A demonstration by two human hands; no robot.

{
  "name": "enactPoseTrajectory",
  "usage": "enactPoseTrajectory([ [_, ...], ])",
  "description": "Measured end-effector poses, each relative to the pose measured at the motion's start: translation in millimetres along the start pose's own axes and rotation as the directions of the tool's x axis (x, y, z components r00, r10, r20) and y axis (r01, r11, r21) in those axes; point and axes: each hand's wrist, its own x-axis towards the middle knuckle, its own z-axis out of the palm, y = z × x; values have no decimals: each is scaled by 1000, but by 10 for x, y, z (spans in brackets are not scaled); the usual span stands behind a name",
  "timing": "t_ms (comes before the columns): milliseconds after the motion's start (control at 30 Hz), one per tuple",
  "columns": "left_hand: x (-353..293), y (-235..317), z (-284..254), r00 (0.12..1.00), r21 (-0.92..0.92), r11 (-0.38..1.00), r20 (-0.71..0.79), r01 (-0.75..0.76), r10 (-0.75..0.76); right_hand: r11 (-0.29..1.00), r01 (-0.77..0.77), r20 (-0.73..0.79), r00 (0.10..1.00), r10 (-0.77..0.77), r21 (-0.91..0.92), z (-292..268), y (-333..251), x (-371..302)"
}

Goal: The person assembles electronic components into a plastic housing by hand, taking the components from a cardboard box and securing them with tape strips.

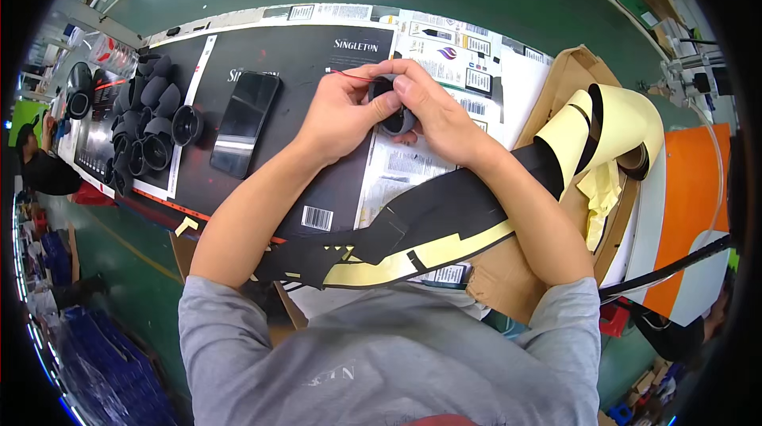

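Both my hands are closed around a dark grey, round, hollow cup-shaped part [396, 123], held above the middle of the bench. My left hand [340, 115] grips it from the left, thumb on the near side. My right hand [441, 115] holds its right side, with the thumb pressed over the upper rim. A thin red wire [353, 75] sticks out by my left fingers. What lies inside the part is mostly hidden by my fingers. Below my forearms stretches a black foam strip [448, 208] with pale yellow backing, its cut pieces toward the left end.
Several similar dark parts [159, 96] are heaped at the left; a black phone [246, 124] lies between them and my left hand. At right, a roll of yellow-backed strip [627, 120] rests in an open cardboard box [583, 69]. Another person [48, 164] sits far left.
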Motion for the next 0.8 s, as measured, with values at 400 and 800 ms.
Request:
enactPoseTrajectory([
  [400,53,-65,65,991,229,967,-54,-108,123,997,76,-28,997,-76,-17,-4,15,0],
  [800,49,51,59,993,-85,996,-113,6,-16,927,137,-174,982,-80,349,-139,101,40],
])
